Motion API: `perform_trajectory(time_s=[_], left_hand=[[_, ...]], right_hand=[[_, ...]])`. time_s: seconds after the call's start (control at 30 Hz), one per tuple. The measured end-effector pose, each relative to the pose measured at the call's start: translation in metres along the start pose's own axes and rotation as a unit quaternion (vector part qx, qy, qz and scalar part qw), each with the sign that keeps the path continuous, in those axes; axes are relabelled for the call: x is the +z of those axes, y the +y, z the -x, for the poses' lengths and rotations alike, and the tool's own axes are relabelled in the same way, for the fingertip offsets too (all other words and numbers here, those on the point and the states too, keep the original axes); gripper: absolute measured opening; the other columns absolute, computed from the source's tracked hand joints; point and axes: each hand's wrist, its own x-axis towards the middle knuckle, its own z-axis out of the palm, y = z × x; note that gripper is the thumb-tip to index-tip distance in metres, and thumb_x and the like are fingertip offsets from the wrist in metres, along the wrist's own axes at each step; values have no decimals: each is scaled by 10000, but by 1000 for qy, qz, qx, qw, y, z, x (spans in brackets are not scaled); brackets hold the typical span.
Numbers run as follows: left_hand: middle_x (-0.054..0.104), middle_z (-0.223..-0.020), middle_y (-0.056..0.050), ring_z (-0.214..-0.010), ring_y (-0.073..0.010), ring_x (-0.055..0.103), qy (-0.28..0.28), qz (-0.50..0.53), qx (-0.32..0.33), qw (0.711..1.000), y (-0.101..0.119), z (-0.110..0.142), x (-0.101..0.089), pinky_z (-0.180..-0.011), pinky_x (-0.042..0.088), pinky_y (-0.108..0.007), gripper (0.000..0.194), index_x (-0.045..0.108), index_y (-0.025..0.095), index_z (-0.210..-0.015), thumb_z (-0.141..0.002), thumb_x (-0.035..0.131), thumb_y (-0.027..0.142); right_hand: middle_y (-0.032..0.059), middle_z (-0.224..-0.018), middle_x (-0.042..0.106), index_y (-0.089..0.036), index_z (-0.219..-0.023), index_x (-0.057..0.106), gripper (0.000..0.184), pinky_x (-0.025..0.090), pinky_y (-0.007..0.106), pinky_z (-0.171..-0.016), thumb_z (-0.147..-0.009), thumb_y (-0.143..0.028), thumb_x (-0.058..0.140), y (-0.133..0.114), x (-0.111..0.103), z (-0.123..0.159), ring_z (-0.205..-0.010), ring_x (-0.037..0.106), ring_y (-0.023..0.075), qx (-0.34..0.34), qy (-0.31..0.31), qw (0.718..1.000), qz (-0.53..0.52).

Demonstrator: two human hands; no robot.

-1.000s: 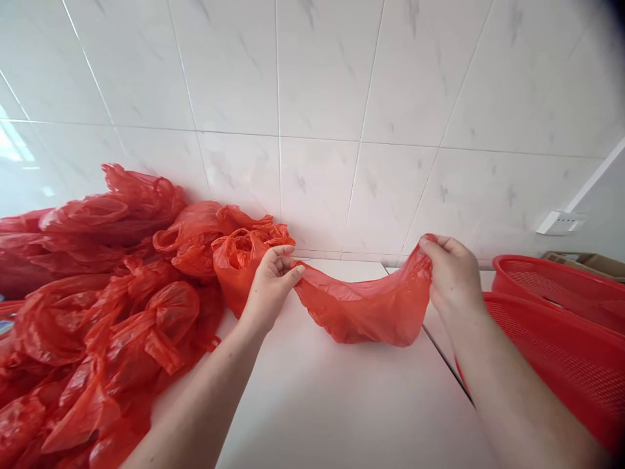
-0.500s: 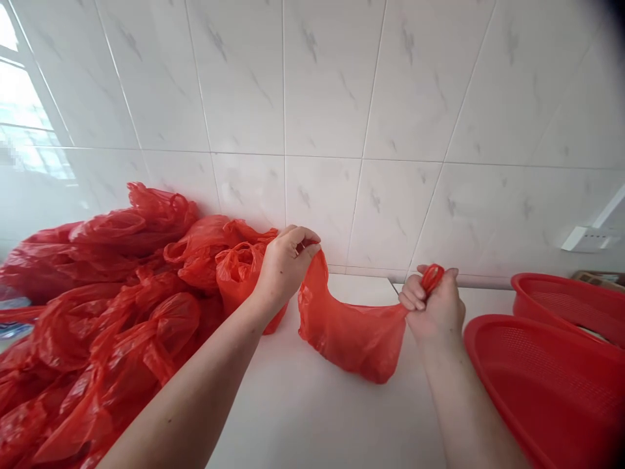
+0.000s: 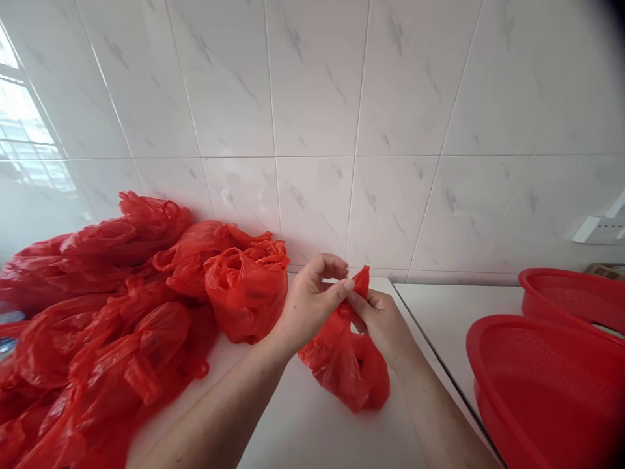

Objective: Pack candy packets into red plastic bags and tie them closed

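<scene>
A red plastic bag [image 3: 349,371] hangs bunched just over the white tabletop, its upper end gathered between my hands. My left hand [image 3: 317,296] pinches the gathered top between thumb and fingers. From the other side, my right hand [image 3: 378,316] grips the same bag close beside the left fingertips. A short twist of red plastic sticks up above the fingers. What the bag contains is hidden by the film. Just left of my left hand stands another filled red bag [image 3: 249,293] with its handles bunched on top.
A large heap of red plastic bags [image 3: 107,352] covers the left side of the white table [image 3: 278,423]. Two red plastic baskets [image 3: 541,384] stand at the right. Behind is a tiled wall [image 3: 312,98] with a white socket [image 3: 600,229] at far right.
My hands have come together at the bag's top; the right hand moved left from the stretched end. The bag, earlier spread sideways between them, now hangs bunched. The view has shifted slightly.
</scene>
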Motion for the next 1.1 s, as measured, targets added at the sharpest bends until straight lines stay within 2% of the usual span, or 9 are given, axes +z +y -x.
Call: perform_trajectory(time_s=[0.17, 0.27, 0.4, 0.47, 0.6, 0.73, 0.9, 1.0, 1.1], left_hand=[[558, -936, -33, -914, -179, 538, -22, -171, 92, 981, -36, 22, -2, -823, 454, -315, 309, 615, 230, -967, -691, 753, 252], [532, -832, -20, -812, -154, 534, 4, -183, 68, 981, -49, 27, -4, -746, 442, -289, 35, 613, 210, -801, -792, 641, 229], [561, -1018, -39, -932, -165, 542, 105, -135, -12, 985, -51, 29, -10, -809, 422, -309, 144, 517, 195, -714, -853, 526, 234], [539, -1130, -46, -1037, -189, 519, 107, -125, -11, 986, -48, 31, -8, -869, 408, -330, 76, 522, 204, -775, -824, 562, 246], [554, -952, -28, -941, -192, 520, 74, -160, 61, 982, -44, 37, 7, -825, 424, -318, 287, 566, 220, -888, -664, 741, 252], [558, -751, -2, -794, -157, 533, 76, -165, 8, 983, -47, 37, 14, -763, 422, -292, 114, 549, 207, -705, -817, 567, 192], [583, -1091, -57, -1016, -185, 534, 123, -105, -55, 985, -58, 32, 2, -879, 391, -319, 157, 513, 192, -739, -866, 515, 283], [592, -868, -25, -813, -152, 542, 79, -75, -88, 990, -62, 33, -2, -734, 413, -277, 244, 448, 196, -744, -914, 422, 368], [417, -650, 45, -609, -110, 395, 97, -104, -105, 984, -62, 34, -1, -577, 339, -231, 275, 405, 200, -720, -913, 416, 396]], right_hand=[[-42, -522, 396, -174, -626, 501, 394, 261, 220, -459, -872, -481, 490, 12, -5, -5, -484, 350, 81, 12, 34, 997, -62], [-21, -483, 460, -167, -590, 501, 438, 254, 228, -430, -906, -459, 415, 13, -8, -5, -422, 351, 75, 14, 3, 999, -36], [-20, -500, 524, -150, -907, 625, 407, 258, 228, -423, -911, -488, 399, 9, -15, -4, -371, 319, 66, 17, -33, 999, -37], [-26, -506, 515, -153, -1007, 610, 409, 243, 221, -414, -905, -500, 419, 7, -16, -4, -385, 326, 70, 24, -51, 997, -50], [-36, -538, 462, -172, -792, 577, 349, 271, 205, -441, -895, -489, 475, 9, -7, -3, -475, 409, 79, 14, -56, 997, -56], [-23, -535, 507, -172, -702, 543, 426, 286, 224, -447, -921, -512, 410, 17, -5, -4, -436, 395, 76, -2, -63, 998, -23], [-3, -646, 560, -165, -846, 650, 379, 366, 249, -548, -900, -493, 466, 24, -23, -4, -507, 430, 91, -14, -170, 984, -54], [28, -748, 574, -171, -893, 694, 438, 424, 305, -683, -914, -493, 398, 25, -28, -2, -623, 472, 129, -17, -193, 979, -64], [26, -857, 589, -212, -1057, 670, 311, 432, 321, -771, -867, -391, 500, 24, -24, -1, -747, 514, 150, 4, -174, 985, -16]])
